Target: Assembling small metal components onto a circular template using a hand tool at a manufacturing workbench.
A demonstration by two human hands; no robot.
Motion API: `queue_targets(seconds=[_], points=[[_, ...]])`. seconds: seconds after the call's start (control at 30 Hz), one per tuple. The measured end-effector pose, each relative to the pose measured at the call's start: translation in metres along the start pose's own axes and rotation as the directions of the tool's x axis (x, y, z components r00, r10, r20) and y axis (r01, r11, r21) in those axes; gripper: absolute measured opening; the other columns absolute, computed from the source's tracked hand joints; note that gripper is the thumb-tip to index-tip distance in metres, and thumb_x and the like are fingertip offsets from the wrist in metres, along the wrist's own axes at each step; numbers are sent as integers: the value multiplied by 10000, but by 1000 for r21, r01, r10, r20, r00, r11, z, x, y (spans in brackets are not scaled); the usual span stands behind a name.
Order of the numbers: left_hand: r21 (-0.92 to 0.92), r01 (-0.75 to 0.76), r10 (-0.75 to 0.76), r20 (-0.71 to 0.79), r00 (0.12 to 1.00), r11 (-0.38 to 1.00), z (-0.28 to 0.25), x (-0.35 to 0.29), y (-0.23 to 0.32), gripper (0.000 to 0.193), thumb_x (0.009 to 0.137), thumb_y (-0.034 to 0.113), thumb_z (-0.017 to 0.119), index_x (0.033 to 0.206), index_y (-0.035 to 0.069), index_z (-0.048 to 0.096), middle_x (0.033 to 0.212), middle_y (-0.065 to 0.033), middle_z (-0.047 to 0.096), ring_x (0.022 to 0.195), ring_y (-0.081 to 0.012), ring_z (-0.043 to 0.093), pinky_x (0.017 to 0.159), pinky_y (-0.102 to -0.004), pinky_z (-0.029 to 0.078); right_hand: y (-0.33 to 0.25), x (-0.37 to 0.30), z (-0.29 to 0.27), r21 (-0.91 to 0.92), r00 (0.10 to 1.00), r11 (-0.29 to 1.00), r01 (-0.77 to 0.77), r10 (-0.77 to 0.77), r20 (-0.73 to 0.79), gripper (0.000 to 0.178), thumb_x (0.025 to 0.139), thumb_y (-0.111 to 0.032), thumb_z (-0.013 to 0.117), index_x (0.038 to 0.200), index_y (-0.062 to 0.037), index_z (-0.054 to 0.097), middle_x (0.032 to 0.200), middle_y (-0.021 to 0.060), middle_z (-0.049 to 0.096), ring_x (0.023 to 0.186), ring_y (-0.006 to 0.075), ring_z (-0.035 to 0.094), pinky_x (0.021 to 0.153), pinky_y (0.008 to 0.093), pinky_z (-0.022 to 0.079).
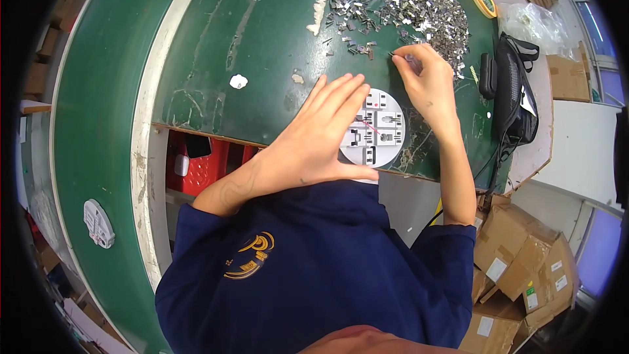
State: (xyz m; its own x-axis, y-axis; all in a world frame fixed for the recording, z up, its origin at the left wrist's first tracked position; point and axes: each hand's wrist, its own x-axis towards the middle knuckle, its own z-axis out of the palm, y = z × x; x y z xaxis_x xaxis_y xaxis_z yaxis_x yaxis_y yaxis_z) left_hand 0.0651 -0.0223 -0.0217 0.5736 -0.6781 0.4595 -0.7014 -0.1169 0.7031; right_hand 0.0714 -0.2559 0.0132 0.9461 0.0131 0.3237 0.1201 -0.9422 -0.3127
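A round white plastic base (386,152) lies near the table's front edge, with slots, raised blocks, small metal parts and a thin red wire on it. Across its left side rests my left hand (314,130), fingers stretched out and thumb spread below, hiding part of the base. Beyond the base on the right, my right hand (429,85) pinches thumb and forefinger together at a small dark metal piece (392,54), mostly hidden by the fingertips. A large heap of small metal pieces (419,6) spreads just beyond that hand.
A yellow tape roll (483,1), a clear plastic bag (537,29) and a black bag (514,92) sit at the right. Another white base (98,224) lies on the green surface at far left. Cardboard boxes (517,249) are stacked lower right; a red crate (203,174) stands below the table edge.
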Motion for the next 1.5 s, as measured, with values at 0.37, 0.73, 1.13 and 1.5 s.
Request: queue_targets(seconds=[0.37, 0.73, 1.13, 1.5], points=[[-128, 109, -137, -238, 962, 986, -2, 37, -16, 180, 817, 61, 713, 985, 18, 665, 973, -92, 661, 940, -272, 597, 812, -353, 475, -54, -8, -35, 289, 983, 957, -29, -25, 183, 93, 822, -34, 703, 905, -7, 670, 832, 89, 635, 591, 189, 573, 576, 297, 479], [-164, 118, -163, -292, 942, 979, -3, 34, -17, 89, 850, 61, 671, 923, 14, 651, 917, -68, 639, 888, -205, 582, 795, -312, 450, -23, -11, -29, 74, 999, 997, 16, -19, 50, 154, 795, 6, 716, 943, -32, 694, 859, 46, 660, 568, 64, 488, 495, 225, 380], [-788, 364, -244, 276, 930, 496, -19, 37, -15, 154, 879, 171, 622, 868, 23, 662, 974, -41, 581, 952, -133, 545, 850, -289, 441, -47, -22, -48, 123, 801, 793, 597, -596, -49, 277, 692, 35, 775, 957, -23, 724, 866, 81, 696, 635, 164, 661, 488, 239, 486], [-284, 58, -74, -48, 996, 957, -3, 18, -1, 101, 800, 57, 711, 897, 57, 684, 1097, -52, 589, 1014, -221, 508, 877, -326, 443, -41, -54, -40, 217, 907, 881, 421, -410, -97, 243, 692, 33, 769, 920, -18, 702, 834, 70, 678, 605, 157, 650, 491, 244, 504]])
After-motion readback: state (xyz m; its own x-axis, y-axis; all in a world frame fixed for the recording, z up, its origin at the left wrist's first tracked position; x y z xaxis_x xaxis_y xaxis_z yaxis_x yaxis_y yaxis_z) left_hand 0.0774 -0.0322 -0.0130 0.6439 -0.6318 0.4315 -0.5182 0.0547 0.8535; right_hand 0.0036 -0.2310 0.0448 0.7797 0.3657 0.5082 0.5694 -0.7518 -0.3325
